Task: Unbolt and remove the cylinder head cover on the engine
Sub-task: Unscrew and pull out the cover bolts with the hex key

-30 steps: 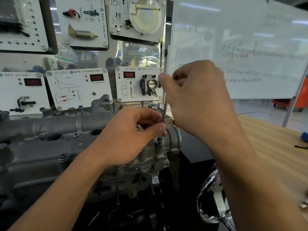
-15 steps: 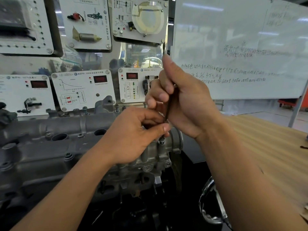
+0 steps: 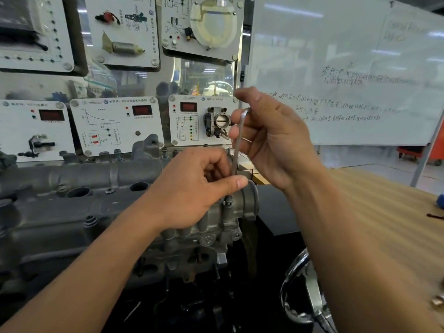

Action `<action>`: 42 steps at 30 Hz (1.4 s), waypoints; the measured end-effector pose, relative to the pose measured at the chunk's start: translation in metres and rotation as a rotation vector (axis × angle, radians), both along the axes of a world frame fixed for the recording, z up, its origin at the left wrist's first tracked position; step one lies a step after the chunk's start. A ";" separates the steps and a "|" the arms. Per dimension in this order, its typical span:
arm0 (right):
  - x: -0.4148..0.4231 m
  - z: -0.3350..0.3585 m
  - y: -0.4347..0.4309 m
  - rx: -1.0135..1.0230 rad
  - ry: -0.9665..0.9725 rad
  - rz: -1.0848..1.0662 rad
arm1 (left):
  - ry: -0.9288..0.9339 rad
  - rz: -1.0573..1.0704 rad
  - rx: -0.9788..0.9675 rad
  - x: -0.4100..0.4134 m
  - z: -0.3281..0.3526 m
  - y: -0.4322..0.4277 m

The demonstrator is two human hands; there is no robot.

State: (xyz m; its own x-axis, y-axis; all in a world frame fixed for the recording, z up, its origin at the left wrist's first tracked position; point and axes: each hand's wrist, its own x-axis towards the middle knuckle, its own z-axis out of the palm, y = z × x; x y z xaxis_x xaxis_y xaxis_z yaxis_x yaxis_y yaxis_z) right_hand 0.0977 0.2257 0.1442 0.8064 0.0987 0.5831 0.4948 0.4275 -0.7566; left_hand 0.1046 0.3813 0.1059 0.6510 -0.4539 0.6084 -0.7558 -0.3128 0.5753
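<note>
I hold the L-shaped key near upright with both hands. My left hand comes in from the lower left, its fingers curled, with thumb and forefinger pinching the lower shaft. My right hand sits above it with the wrist bent, fingers curled round the key's bent upper end and thumb lifted free. The key's tip meets a bolt at the right end of the cylinder head cover. The cover sits on the engine, left of centre.
</note>
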 end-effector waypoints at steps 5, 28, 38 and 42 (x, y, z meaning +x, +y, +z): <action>0.002 -0.002 0.029 0.061 0.131 -0.029 | -0.003 -0.032 0.045 0.001 -0.002 0.006; 0.002 0.000 -0.024 -0.693 -0.452 -0.311 | 0.046 -0.071 -0.013 0.002 0.001 0.006; 0.001 -0.001 -0.033 -0.707 -0.381 -0.257 | 0.061 -0.098 0.039 -0.001 0.003 0.010; -0.006 0.002 -0.025 -0.696 -0.435 -0.414 | 0.059 -0.090 -0.010 -0.001 0.004 0.009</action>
State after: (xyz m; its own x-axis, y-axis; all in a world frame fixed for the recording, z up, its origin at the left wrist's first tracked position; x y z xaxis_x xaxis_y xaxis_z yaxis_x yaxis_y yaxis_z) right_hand 0.0912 0.2003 0.1458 0.5791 0.2934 0.7606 0.8081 -0.3296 -0.4882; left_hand 0.1033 0.3899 0.1094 0.6425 -0.5066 0.5750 -0.7454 -0.2393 0.6222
